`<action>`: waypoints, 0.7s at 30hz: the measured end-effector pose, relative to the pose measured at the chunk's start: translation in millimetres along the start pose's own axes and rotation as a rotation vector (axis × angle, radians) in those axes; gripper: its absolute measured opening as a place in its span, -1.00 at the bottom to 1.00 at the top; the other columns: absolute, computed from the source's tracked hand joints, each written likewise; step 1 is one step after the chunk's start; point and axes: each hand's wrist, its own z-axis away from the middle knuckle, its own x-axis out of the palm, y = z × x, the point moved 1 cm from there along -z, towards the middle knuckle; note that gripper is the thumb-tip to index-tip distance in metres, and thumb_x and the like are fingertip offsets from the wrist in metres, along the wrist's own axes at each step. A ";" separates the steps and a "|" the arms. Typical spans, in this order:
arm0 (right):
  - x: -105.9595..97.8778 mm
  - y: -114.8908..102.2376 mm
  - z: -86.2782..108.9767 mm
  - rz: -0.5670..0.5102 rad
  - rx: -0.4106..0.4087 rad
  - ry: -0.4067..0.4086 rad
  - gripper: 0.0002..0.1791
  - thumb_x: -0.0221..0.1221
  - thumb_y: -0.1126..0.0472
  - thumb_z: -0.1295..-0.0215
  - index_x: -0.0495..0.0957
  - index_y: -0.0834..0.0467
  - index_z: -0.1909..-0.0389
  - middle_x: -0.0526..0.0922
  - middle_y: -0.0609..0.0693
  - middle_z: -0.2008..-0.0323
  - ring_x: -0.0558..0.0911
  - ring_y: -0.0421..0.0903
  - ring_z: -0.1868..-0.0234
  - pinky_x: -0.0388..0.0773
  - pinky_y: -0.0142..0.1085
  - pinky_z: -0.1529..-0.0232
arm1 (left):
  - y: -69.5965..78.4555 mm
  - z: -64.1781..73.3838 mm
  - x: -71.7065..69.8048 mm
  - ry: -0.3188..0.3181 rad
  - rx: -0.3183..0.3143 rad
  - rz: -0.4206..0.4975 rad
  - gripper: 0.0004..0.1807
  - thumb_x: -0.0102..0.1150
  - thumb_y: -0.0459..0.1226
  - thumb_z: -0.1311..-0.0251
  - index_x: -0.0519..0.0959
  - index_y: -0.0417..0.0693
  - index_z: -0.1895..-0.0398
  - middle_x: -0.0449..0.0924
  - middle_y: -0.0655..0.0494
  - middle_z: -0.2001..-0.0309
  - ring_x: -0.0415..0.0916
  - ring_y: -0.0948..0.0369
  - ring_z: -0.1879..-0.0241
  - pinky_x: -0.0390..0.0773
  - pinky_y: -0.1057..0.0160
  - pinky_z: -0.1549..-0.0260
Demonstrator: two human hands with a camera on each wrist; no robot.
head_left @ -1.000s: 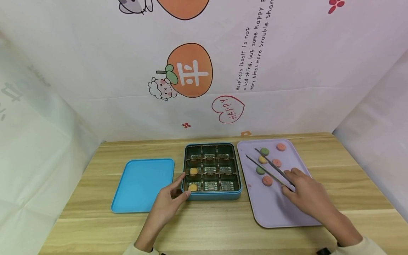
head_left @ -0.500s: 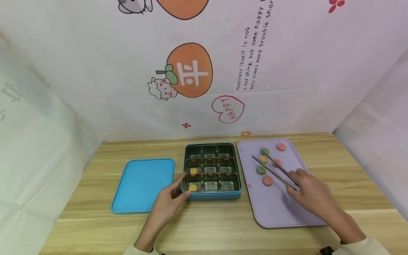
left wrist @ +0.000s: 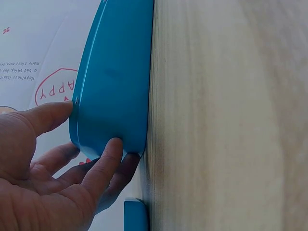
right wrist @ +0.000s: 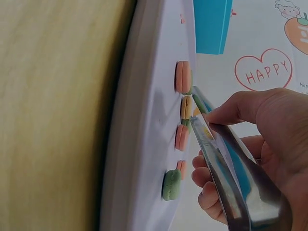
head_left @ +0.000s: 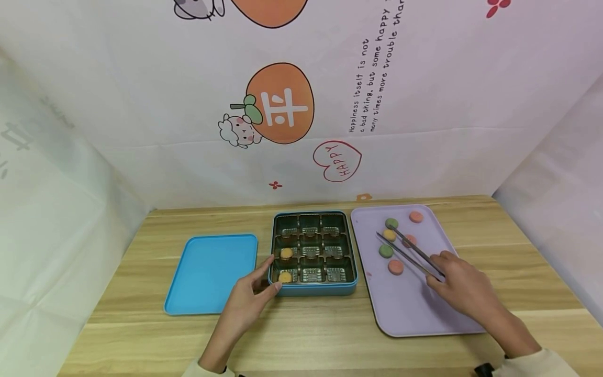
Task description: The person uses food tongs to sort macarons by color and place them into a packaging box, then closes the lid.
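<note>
My right hand grips metal tongs over the lilac tray. The tongs' arms are spread, their tips close around a yellow macaron that lies on the tray. Pink macarons and green macarons lie around it; in the right wrist view a green macaron lies nearest the camera. With thumb and fingers my left hand holds the front left corner of a blue box. Two yellow macarons sit in its left column, in the middle and front compartments.
A blue lid lies left of the box on the wooden table. Behind the table hangs a printed white cloth. The box's raised dividers form several compartments, and its right wall stands close to the tray.
My right hand has moved slightly right, and the tongs' tips have drawn closer together around the yellow macaron. My left hand and the box have stayed in place.
</note>
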 end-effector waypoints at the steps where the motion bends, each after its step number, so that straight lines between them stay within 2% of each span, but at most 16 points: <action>1: 0.2 0.1 0.1 -0.001 0.003 -0.004 -0.69 0.34 0.26 -0.19 0.68 0.36 0.10 0.55 0.01 0.40 0.40 -0.13 0.48 0.34 -0.22 0.56 | 0.0 0.0 0.0 -0.002 -0.002 0.002 -0.28 0.34 -0.24 -0.39 0.34 0.15 -0.60 0.64 -0.16 0.09 0.33 0.18 0.49 0.29 0.29 0.63; 4: 0.7 0.9 -0.2 0.002 0.009 -0.010 -0.67 0.34 0.25 -0.19 0.68 0.38 0.08 0.58 0.04 0.37 0.42 -0.13 0.47 0.36 -0.21 0.55 | 0.1 -0.2 0.1 -0.009 -0.007 0.006 -0.27 0.33 -0.23 -0.40 0.33 0.17 -0.60 0.43 -0.02 0.39 0.26 0.21 0.54 0.28 0.31 0.64; 13: 2.5 2.0 -1.0 0.011 0.012 -0.012 -0.66 0.35 0.25 -0.19 0.69 0.38 0.07 0.62 0.06 0.34 0.45 -0.12 0.45 0.40 -0.18 0.54 | -0.2 -0.3 -0.2 -0.010 -0.011 0.005 -0.27 0.34 -0.22 -0.40 0.33 0.18 -0.60 0.40 0.02 0.39 0.25 0.21 0.54 0.29 0.30 0.63; 21: 4.1 1.8 -1.6 0.010 0.004 -0.008 -0.71 0.34 0.26 -0.20 0.70 0.33 0.09 0.60 0.02 0.36 0.44 -0.12 0.45 0.39 -0.18 0.53 | -0.1 -0.5 -0.5 -0.014 -0.006 0.001 -0.27 0.34 -0.22 -0.40 0.33 0.17 -0.60 0.35 0.07 0.47 0.25 0.22 0.54 0.28 0.31 0.63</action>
